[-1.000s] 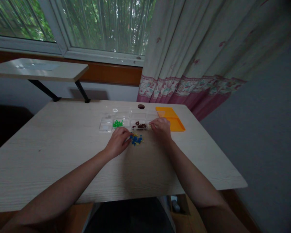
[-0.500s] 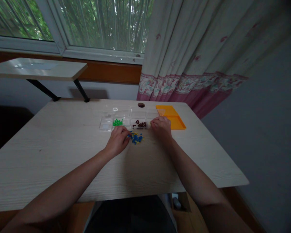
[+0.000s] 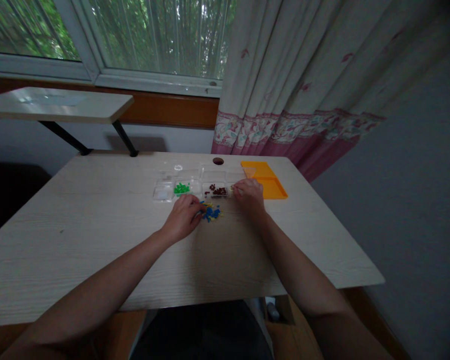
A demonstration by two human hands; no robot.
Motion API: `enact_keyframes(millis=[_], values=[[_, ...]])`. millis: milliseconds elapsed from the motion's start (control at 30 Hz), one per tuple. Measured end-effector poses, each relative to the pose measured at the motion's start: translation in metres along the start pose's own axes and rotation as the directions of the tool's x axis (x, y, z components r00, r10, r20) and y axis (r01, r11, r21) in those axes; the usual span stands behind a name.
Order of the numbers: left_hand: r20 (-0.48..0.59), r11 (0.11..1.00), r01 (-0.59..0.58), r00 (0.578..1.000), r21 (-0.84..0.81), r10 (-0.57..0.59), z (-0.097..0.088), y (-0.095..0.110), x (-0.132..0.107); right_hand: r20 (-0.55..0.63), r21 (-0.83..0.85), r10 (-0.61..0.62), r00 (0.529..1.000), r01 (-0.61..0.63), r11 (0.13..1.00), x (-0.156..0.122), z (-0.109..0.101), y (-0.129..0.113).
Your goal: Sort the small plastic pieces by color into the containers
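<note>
The left hand rests at the left side of a small heap of blue and yellow pieces, which lies on the table in front of the clear plastic compartments. Its fingers are bent and the gap to the thumb is narrow; whether a piece is between them, I cannot tell. The right hand is at the right end of the compartments, with fingertips close together beside some pale yellowish bits; its grip also I cannot tell. The plastic is thin and shiny, with squarish walls. One compartment contains bright green pieces, the next one dark brown pieces, both too small for their exact form. Just beyond the right hand lies a flat orange tray with raised rims. On the shelf there is a pale sheet, too faint for reading. The table has a fine wood grain, a round hole near its far edge, and slanting sides; its surface spreads broadly to the left of the left hand, and more narrowly on the right.
</note>
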State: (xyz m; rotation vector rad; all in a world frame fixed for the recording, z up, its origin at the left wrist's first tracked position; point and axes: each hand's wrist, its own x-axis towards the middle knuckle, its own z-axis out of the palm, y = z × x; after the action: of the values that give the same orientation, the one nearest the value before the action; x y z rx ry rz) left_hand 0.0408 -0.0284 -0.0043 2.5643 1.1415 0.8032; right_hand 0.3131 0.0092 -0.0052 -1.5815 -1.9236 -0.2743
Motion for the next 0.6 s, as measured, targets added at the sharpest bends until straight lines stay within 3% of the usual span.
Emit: enact_keyframes(millis=[600], values=[[0.005,0.998,-0.037,0.999,0.059,0.037,-0.0036,-0.0027,0.0003,0.01,0.027,0.02,1.0,-0.02,0.999,-0.0008,0.0052,0.0003]])
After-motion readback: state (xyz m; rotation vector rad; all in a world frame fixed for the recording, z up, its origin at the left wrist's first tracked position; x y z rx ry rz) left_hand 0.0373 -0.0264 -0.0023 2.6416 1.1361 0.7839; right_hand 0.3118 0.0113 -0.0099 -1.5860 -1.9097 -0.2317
